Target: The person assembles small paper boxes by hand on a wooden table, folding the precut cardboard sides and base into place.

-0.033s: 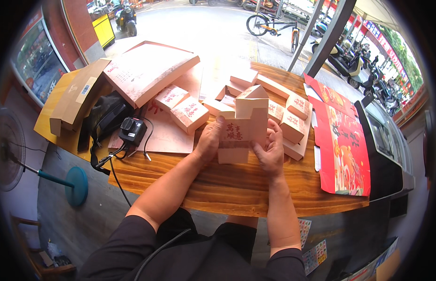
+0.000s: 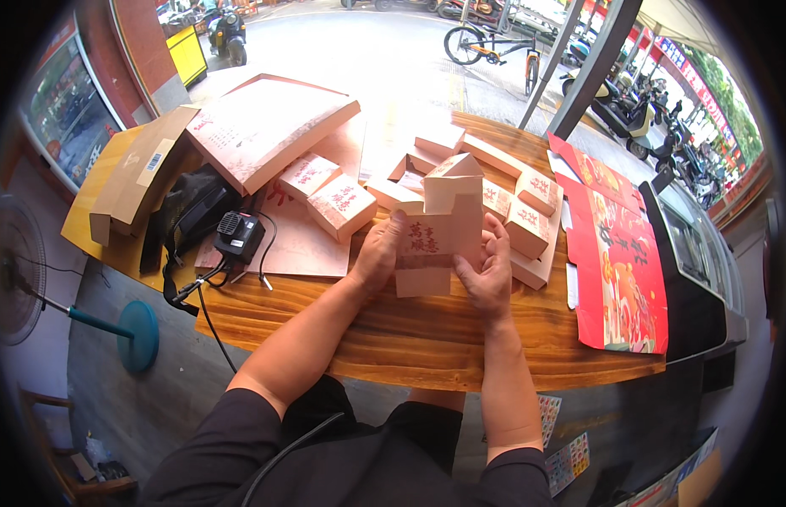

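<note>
Between my two hands is an unfolded small carton (image 2: 426, 237), pale pink-beige with red characters and a darker band, its flaps standing out at top and bottom. My left hand (image 2: 379, 252) grips its left edge, thumb on the front. On the other side my right hand (image 2: 487, 275) pinches the right panel, thumb in front and fingers curled behind. Just beyond, folded small boxes of the same print lie in a shallow tray box (image 2: 538, 272). Left of the carton sit two more small boxes, one (image 2: 342, 208) nearer me and another (image 2: 309, 175) behind it.
A large flat printed box (image 2: 274, 127) and a brown carton (image 2: 139, 173) lie at the left, with a black bag (image 2: 194, 207) and a black cabled device (image 2: 238, 238) by them. Flat red printed card (image 2: 617, 253) covers the right end of the wooden table (image 2: 393, 338).
The carton in my hands has dipped very slightly. Everything else looks the same.
</note>
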